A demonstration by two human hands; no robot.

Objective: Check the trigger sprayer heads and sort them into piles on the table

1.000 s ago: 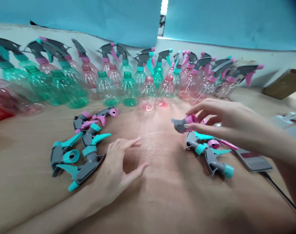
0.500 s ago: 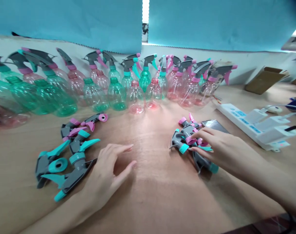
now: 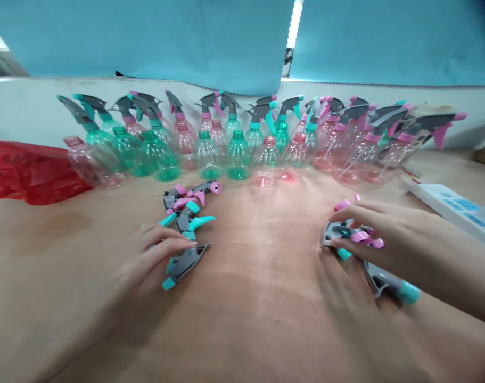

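Observation:
My left hand [image 3: 152, 255] is over the left pile, thumb and finger closing at the neck of a grey-and-turquoise trigger spray head [image 3: 184, 264] that lies on the table. Just beyond it lie another turquoise spray head [image 3: 185, 219] and grey-and-pink ones [image 3: 202, 187]. Over the right pile, my right hand [image 3: 380, 229] has thumb and finger on either side of a grey spray head with a turquoise collar [image 3: 338, 231]. Beside and under this hand are pink parts [image 3: 362, 236] and a further turquoise-collared spray head [image 3: 392, 282]. Some fingers are blurred or hidden.
A row of clear green bottles [image 3: 237, 157] and pink bottles [image 3: 265, 162] stands along the wall, many with spray heads fitted. A red plastic bag [image 3: 30, 173] is at the left, a white power strip [image 3: 458, 207] at the right. Blue cloth [image 3: 158, 42] hangs behind.
The view has swung left, bringing the red bag into sight. My left hand has come from beside the left pile onto its spray heads. My right hand has spread around the turquoise-collared head.

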